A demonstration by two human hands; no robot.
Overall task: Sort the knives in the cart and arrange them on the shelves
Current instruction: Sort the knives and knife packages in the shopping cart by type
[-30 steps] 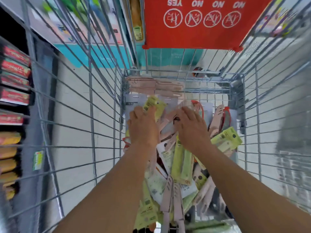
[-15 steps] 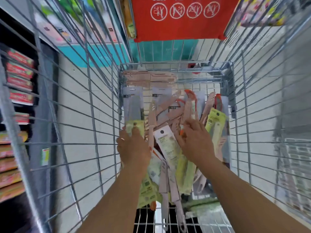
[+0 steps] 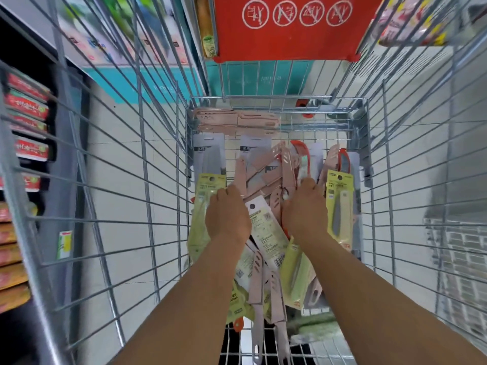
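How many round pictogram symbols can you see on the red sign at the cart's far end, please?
4, in one row across the red sign, left to right. The frame's top edge crops them; others may lie above.

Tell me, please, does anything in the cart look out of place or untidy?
Yes. The packaged knives lie in a mixed heap in the cart, crossing at many angles. Both the left hand and right hand are in the pile.

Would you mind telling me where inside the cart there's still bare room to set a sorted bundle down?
Bare wire floor shows along the near end of the grey wire cart, below the pale pink loose knives. The middle is crowded: yellow-green carded knives and pink ones overlap under the left hand and right hand. The far end holds stacked pink packs.
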